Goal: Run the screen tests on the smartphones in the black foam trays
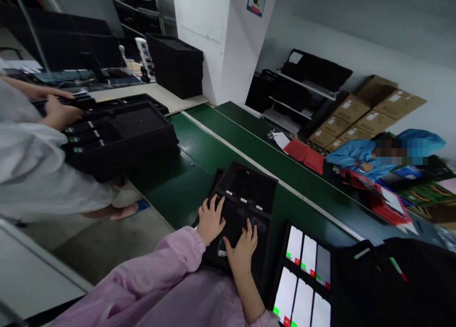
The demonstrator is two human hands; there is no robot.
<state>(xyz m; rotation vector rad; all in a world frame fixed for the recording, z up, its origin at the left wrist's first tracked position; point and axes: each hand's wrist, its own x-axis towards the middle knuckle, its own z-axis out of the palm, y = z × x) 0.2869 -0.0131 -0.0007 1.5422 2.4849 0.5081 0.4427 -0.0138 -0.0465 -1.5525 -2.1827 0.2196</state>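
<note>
Both my hands rest over a black foam tray point(270, 184) of dark phone screens, on a green work table. My left hand point(211, 222) lies at the tray's left side, fingers spread over a dark screen. My right hand point(242, 248) is a little nearer me, its thumb and fingers apart beside a dark phone point(232, 225) in the near row. What lies under my fingers is partly hidden. Several small white labels show in the far row. To the right, another black tray point(283, 260) holds lit phones point(302, 293) with white screens and green and red corners.
At the left, a co-worker's hands point(62, 113) hold dark devices above stacked black trays point(124, 132). A light strip point(249, 161) runs along the green table point(171, 175). Across it are red folders point(302, 153) and a person in blue point(356, 151). Cartons point(351, 108) stand behind.
</note>
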